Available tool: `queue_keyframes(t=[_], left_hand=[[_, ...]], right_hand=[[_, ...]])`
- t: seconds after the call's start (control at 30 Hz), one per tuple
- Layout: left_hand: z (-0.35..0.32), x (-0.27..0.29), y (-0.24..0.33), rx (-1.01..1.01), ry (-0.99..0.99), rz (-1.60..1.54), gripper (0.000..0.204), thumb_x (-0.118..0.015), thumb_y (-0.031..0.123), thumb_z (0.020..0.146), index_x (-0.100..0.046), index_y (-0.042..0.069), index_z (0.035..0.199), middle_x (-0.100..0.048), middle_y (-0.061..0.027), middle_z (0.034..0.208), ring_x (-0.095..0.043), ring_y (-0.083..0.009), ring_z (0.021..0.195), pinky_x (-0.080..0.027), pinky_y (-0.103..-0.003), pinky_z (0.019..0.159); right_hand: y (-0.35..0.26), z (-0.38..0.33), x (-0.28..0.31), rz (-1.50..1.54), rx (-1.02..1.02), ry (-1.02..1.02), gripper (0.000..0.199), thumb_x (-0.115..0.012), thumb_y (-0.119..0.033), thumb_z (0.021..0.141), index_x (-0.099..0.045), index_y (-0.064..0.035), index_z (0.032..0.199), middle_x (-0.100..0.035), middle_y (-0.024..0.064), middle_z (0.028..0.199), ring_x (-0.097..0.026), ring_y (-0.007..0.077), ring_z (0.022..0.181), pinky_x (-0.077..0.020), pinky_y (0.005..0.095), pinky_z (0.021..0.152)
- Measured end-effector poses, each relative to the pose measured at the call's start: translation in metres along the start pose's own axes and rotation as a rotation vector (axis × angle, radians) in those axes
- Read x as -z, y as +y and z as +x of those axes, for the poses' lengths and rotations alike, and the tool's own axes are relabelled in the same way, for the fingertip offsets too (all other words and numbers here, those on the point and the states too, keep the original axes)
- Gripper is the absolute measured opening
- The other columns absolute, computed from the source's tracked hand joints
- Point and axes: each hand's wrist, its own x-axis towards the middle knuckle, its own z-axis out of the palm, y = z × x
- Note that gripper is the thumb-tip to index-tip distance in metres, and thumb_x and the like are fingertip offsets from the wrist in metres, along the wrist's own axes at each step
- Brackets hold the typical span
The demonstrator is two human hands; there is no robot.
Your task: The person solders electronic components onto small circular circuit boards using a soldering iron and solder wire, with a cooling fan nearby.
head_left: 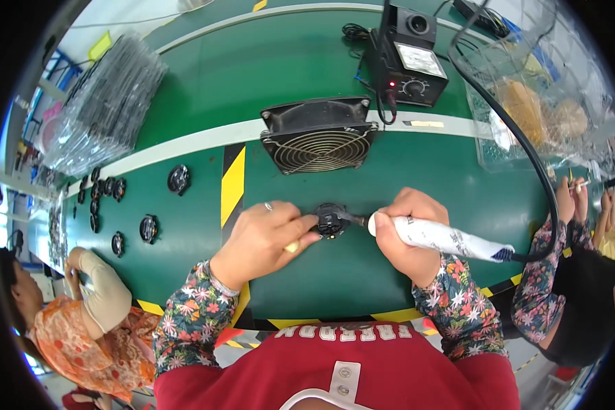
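My right hand (413, 236) is wrapped round a soldering iron (444, 237) with a white-covered handle. The iron points left, and its tip is at the right side of a small round black part (331, 221) on the green bench. Fingers of my left hand (270, 236) are closed at the left edge of that same part, steadying it. A ring and a small pale-yellow piece show on the left hand; what the yellow piece is I cannot tell. Whether solder wire is pinched there is too fine to make out.
Beyond my hands stands a black fan (321, 140) with a round grille. A soldering station (410, 68) is behind it, its cable (526, 140) looping down the right. More round black parts (148, 229) lie left, near stacked clear trays (109, 102). Co-workers sit on both sides.
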Motion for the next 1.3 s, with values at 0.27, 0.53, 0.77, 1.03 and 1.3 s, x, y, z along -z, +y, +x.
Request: queue_keyframes(t=[0.27, 0.53, 0.77, 1.03, 1.3], left_hand=[[0.002, -0.008, 0.004, 0.105, -0.27, 0.077, 0.026, -0.065, 0.018, 0.074, -0.064, 0.008, 0.098, -0.051, -0.005, 0.079, -0.053, -0.0205, 0.057, -0.046, -0.032, 0.055], [0.003, -0.016, 0.005, 0.094, -0.225, 0.046, 0.024, -0.065, 0.016, 0.074, -0.064, 0.007, 0.096, -0.051, -0.005, 0.08, -0.054, -0.0213, 0.06, -0.046, -0.033, 0.055], [0.046, -0.069, 0.05, -0.113, -0.236, -0.137, 0.013, -0.058, 0.015, 0.075, -0.059, 0.002, 0.079, -0.055, -0.0115, 0.083, -0.057, -0.0248, 0.064, -0.048, -0.036, 0.057], [0.033, -0.05, 0.049, -0.124, -0.156, -0.076, 0.014, -0.061, 0.017, 0.074, -0.057, 0.004, 0.076, -0.054, -0.0066, 0.072, -0.056, -0.0234, 0.061, -0.048, -0.033, 0.056], [-0.035, 0.019, -0.032, 0.537, 0.2, 0.636, 0.011, -0.061, 0.016, 0.075, -0.06, 0.006, 0.078, -0.057, -0.0132, 0.068, -0.057, -0.0304, 0.062, -0.047, -0.038, 0.055]], right_hand=[[0.004, 0.002, 0.003, 0.004, -0.033, 0.033, 0.013, -0.063, -0.004, 0.071, -0.051, -0.0031, 0.066, -0.051, 0.0059, 0.056, -0.048, 0.0152, 0.047, -0.0375, 0.026, 0.045], [0.003, 0.005, 0.011, -0.008, 0.053, 0.077, 0.011, -0.063, -0.002, 0.07, -0.052, -0.0025, 0.07, -0.054, 0.0068, 0.059, -0.05, 0.0163, 0.049, -0.0388, 0.0268, 0.046], [-0.003, 0.007, 0.019, -0.035, 0.167, 0.169, 0.01, -0.062, -0.001, 0.069, -0.052, -0.0016, 0.073, -0.053, 0.008, 0.061, -0.048, 0.0168, 0.05, -0.0379, 0.0269, 0.046], [-0.007, 0.007, 0.012, 0.049, 0.164, 0.147, 0.01, -0.061, -0.001, 0.071, -0.052, -0.0016, 0.075, -0.052, 0.0081, 0.062, -0.047, 0.0156, 0.05, -0.0377, 0.027, 0.047], [-0.003, -0.003, 0.013, -0.035, 0.11, 0.112, 0.007, -0.057, 0.001, 0.072, -0.05, -0.0006, 0.073, -0.05, 0.0072, 0.062, -0.045, 0.0145, 0.053, -0.0367, 0.0264, 0.049]])
